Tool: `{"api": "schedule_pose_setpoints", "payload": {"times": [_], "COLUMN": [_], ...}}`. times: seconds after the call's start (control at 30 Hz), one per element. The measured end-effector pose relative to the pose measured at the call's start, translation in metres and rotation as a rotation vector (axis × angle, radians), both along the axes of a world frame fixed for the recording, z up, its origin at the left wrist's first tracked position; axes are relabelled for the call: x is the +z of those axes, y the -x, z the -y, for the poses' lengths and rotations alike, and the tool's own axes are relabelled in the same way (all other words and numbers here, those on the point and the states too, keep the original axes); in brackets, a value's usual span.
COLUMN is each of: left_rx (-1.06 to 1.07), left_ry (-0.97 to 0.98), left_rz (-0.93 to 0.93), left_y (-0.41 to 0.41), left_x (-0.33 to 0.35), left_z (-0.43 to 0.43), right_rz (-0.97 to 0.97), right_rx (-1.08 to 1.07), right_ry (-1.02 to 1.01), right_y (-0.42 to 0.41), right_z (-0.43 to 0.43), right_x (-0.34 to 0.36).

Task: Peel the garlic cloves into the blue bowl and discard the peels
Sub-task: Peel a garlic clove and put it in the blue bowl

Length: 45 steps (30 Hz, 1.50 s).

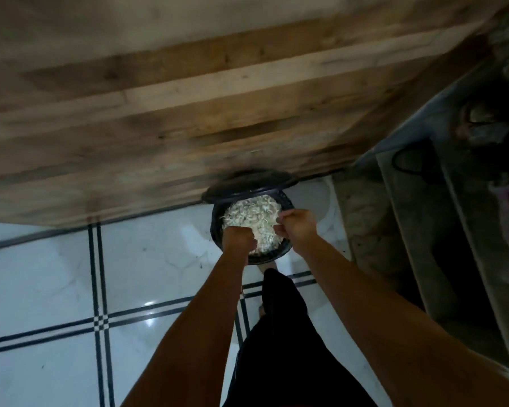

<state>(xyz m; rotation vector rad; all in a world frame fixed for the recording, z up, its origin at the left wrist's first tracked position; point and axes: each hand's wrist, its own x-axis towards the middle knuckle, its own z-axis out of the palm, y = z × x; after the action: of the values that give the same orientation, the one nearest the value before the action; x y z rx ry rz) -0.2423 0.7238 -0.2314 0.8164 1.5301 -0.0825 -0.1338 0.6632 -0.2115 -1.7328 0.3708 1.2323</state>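
Straight below & just ahead of both hands lies the heap of peels (252, 223), inside a dark round bin (276, 257) w/ its lid (247, 183) tipped up vs. the wood panel (159, 113). Left hand (238, 240) & right hand (297, 227) are curled at the heap's near edge, left slightly nearer me; can't tell what they grip. Blue bowl isn't in view.

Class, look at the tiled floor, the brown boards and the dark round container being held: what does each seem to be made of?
Floor: glazed tile, probably ceramic or marble-look; glossy, with bright reflections and dark inlaid lines.
Brown boards: wood or wood-look laminate, matt; grain streaks and plank seams show.
Dark container: likely plastic, with a slight sheen and a thin ribbed rim; blur leaves it open.
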Motion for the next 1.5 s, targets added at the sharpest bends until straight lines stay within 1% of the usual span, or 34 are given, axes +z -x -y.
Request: {"api": "schedule_pose_setpoints", "payload": {"times": [0.03,0.1,0.17,0.27,0.4,0.53,0.67,0.83,0.93,1.0,1.13,1.23,1.4,1.5], "left_rx": [0.031,0.084,0.071,-0.001,-0.202,-0.449,-0.7,-0.937,-1.017,-1.065,-1.162,-1.184,-1.218,-1.243], "left_ry": [0.016,-0.009,-0.104,-0.185,-0.203,-0.149,-0.045,0.042,0.101,0.113,0.049,0.029,-0.019,-0.032], "left_rz": [0.04,0.116,0.17,0.336,0.542,0.727,0.88,0.931,0.938,0.919,0.858,0.813,0.781,0.771], "left_y": [-0.004,-0.016,-0.034,-0.069,-0.124,-0.176,-0.207,-0.223,-0.224,-0.224,-0.223,-0.225,-0.23,-0.234], "left_x": [0.011,0.042,0.08,0.133,0.196,0.249,0.285,0.303,0.304,0.302,0.289,0.28,0.274,0.271], "left_z": [0.003,0.012,0.029,0.062,0.137,0.236,0.362,0.515,0.595,0.635,0.686,0.703,0.711,0.715], "right_rz": [-0.045,-0.049,0.045,0.133,0.246,0.371,0.521,0.656,0.703,0.725,0.725,0.726,0.68,0.653], "right_rx": [-0.072,-0.135,-0.175,-0.322,-0.589,-0.87,-1.096,-1.248,-1.289,-1.297,-1.222,-1.069,-0.821,-0.781], "right_ry": [-0.057,-0.134,-0.167,-0.282,-0.423,-0.52,-0.527,-0.484,-0.41,-0.287,0.122,0.429,0.611,0.657], "right_y": [-0.002,-0.007,-0.012,-0.025,-0.053,-0.073,-0.077,-0.071,-0.067,-0.064,-0.062,-0.067,-0.083,-0.089], "right_z": [0.005,0.019,0.038,0.084,0.176,0.286,0.41,0.557,0.635,0.678,0.752,0.782,0.798,0.799], "right_x": [0.009,0.035,0.068,0.124,0.19,0.245,0.279,0.295,0.289,0.281,0.249,0.235,0.228,0.224]}}
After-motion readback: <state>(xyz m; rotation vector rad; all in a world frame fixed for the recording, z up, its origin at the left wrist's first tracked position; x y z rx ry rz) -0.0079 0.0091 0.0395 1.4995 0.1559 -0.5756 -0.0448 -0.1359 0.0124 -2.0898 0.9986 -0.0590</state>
